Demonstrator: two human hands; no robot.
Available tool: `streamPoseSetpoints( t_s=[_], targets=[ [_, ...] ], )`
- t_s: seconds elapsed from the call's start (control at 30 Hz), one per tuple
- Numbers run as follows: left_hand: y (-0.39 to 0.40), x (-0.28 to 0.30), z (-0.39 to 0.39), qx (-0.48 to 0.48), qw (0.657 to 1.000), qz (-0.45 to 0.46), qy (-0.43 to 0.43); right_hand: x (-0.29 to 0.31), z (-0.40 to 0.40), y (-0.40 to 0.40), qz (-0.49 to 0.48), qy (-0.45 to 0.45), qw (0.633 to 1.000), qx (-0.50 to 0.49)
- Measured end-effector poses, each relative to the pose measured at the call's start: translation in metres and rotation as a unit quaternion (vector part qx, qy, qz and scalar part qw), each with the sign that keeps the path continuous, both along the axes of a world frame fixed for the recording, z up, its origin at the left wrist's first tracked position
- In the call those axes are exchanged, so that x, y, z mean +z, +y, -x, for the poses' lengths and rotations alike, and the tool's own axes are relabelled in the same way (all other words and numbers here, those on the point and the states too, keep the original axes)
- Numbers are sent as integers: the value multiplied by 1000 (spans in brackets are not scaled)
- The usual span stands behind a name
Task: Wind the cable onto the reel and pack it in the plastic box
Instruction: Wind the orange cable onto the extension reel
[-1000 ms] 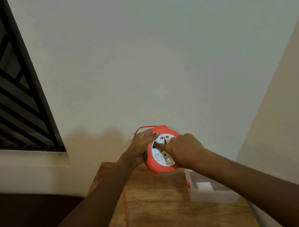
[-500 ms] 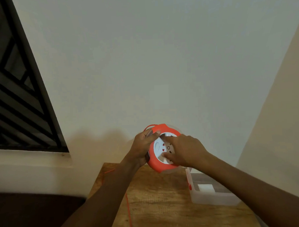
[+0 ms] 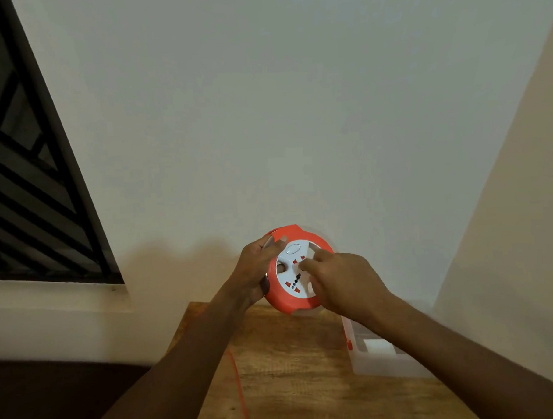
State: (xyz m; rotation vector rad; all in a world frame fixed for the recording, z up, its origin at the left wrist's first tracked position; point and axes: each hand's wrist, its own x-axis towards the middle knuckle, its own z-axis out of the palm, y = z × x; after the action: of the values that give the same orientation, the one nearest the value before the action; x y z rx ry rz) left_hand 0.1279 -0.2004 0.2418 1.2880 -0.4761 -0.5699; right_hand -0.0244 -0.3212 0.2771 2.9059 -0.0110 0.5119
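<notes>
The winding step looks underway: the left hand [image 3: 255, 267] grips the orange cable reel [image 3: 298, 271] above the wooden surface [image 3: 291, 367], right-hand fingers [image 3: 306, 265] press its white face, loose cable [image 3: 240, 391] hangs below, so next keep turning.

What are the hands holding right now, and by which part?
The reel. The left hand has its grip on the orange rim at the left edge; the right hand has fingers on the white socket face, likely turning it.

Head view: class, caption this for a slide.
Both hands turn an orange cable reel above a wooden table; clear plastic box waits.
</notes>
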Motion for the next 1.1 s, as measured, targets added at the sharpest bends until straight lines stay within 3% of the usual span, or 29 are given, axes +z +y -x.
streamPoseSetpoints(
  t_s=[0.07, 0.13, 0.33, 0.53, 0.63, 0.7, 0.73, 0.8, 0.83, 0.87, 0.9, 0.93, 1.03, 1.1],
  targets=[
    [1, 0, -1, -8, 1000, -9, -16, 3, 0, -1, 77, 48, 994, 55],
    [1, -3, -1, -6, 1000, -19, -24, 4, -1, 1, 119, 80, 989, 48],
    [1, -6, 1, -15, 999, -22, -32, 5, -7, 2, 132, 110, 985, 18],
    [1, -3, -1, -2, 999, -13, -37, 2, -18, -8, 171, 46, 982, 72],
    [-4, 4, 1, 16, 999, 38, -17, -3, -22, -5, 17, -81, 996, -19],
    [-10, 8, 5, 37, 997, 69, -25, -7, -28, 2, -159, -141, 971, -111],
    [-12, 9, 7, 53, 996, 65, -36, -9, -32, 6, -273, -151, 939, -147],
    [-16, 5, 9, 82, 993, 34, -73, -14, -39, 12, -509, -149, 827, -188],
    [-17, 1, 9, 89, 992, 17, -89, -18, -41, 15, -594, -146, 766, -198],
    [-16, -3, 8, 87, 992, 6, -95, -24, -40, 17, -637, -144, 729, -206],
    [-14, -6, 6, 80, 993, 4, -85, -28, -38, 18, -637, -137, 729, -209],
    [-12, -9, 4, 72, 995, 2, -62, -31, -34, 20, -600, -134, 762, -206],
    [-5, -11, -3, 48, 999, 0, 0, -28, -18, 20, -356, -147, 911, -146],
    [-3, -12, -6, 47, 999, -16, -1, -21, -8, 16, -185, -137, 972, -50]
  ],
)
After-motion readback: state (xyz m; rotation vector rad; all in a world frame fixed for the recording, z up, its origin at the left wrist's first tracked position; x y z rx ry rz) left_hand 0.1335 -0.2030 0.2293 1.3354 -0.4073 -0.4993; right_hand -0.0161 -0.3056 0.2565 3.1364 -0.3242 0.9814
